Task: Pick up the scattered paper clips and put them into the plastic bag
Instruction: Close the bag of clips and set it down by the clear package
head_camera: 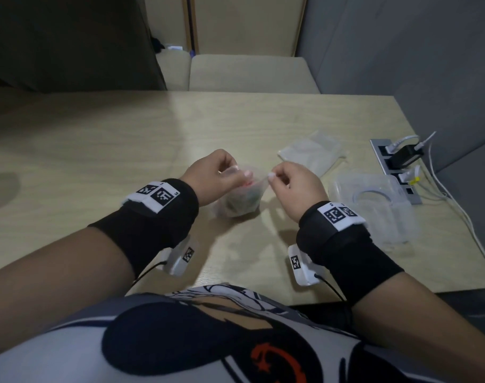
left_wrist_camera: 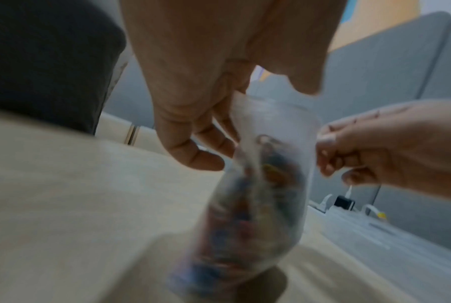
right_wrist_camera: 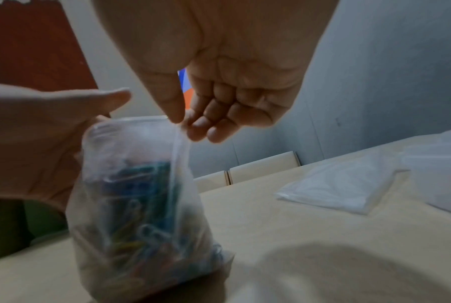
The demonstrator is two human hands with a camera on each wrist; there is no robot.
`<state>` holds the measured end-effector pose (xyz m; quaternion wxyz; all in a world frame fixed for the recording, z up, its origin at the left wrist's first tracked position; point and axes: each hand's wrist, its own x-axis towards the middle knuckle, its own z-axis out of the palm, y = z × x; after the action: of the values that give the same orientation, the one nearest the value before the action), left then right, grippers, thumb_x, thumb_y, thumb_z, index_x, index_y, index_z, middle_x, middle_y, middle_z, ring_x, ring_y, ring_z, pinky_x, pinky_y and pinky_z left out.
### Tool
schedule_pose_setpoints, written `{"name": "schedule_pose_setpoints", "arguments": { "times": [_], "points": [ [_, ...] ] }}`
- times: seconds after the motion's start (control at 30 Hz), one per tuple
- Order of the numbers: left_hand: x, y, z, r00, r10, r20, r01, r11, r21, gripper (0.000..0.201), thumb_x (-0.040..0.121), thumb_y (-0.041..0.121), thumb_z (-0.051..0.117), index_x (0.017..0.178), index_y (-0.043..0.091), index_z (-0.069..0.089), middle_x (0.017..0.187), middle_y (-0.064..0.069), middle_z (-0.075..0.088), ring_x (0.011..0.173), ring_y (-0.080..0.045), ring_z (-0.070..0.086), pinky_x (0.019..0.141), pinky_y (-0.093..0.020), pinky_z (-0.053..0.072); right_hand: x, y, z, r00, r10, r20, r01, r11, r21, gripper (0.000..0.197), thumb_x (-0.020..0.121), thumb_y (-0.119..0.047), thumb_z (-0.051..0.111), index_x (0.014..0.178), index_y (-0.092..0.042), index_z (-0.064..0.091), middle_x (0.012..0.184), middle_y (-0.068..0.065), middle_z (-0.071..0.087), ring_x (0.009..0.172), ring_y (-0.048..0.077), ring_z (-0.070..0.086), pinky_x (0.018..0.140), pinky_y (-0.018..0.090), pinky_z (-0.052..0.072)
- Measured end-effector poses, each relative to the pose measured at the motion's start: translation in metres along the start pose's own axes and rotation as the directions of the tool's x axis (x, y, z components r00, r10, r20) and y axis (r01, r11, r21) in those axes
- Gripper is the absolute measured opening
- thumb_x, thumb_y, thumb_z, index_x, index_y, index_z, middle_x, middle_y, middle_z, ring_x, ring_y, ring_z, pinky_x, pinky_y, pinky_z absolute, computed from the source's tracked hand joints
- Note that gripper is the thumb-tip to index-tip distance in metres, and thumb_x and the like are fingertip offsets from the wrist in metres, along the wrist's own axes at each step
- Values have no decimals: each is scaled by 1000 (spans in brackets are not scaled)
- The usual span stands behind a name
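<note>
A small clear plastic bag stands on the wooden table, bulging with several coloured paper clips. My left hand pinches the left side of the bag's mouth. My right hand pinches the right side between thumb and forefinger. The left wrist view shows the bag blurred, hanging below my left hand, with my right hand on its far edge. The right wrist view has my right hand pinching the bag at its top seam and my left hand against its other side.
A flat stack of spare clear bags lies behind my right hand. An empty clear plastic container sits to the right. A power strip with plugs and white cables runs along the table's right edge. Beige chairs stand beyond the far edge.
</note>
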<state>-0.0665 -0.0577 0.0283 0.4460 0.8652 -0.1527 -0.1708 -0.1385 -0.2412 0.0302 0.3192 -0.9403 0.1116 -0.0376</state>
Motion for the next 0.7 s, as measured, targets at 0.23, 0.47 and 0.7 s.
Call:
{"name": "schedule_pose_setpoints", "arguments": {
  "times": [0.23,0.47,0.7],
  "points": [
    [5,14,-9,998,53,37,-59,985,165,11,82,22,67,73,25,61,60,9,62,58,-12,63,73,-34,54,4,11,-13,989,31,-146,-40,998,-55,21,96,-26,47,100,-11,61,99,3,58,99,23,52,81,27,35],
    [10,26,-7,999,53,8,-54,981,185,9,82,21,61,74,25,61,71,6,59,73,-18,57,69,-27,42,-18,21,-3,967,42,-251,-36,999,25,15,93,-19,52,97,-9,62,93,1,55,96,23,53,80,24,35],
    [1,22,10,979,197,45,-199,905,375,33,71,57,59,100,41,61,100,10,56,104,-21,53,92,-39,44,-28,24,6,972,101,-210,-76,990,121,11,90,-23,59,93,-15,65,88,-6,56,92,18,56,80,24,41]
  ]
}}
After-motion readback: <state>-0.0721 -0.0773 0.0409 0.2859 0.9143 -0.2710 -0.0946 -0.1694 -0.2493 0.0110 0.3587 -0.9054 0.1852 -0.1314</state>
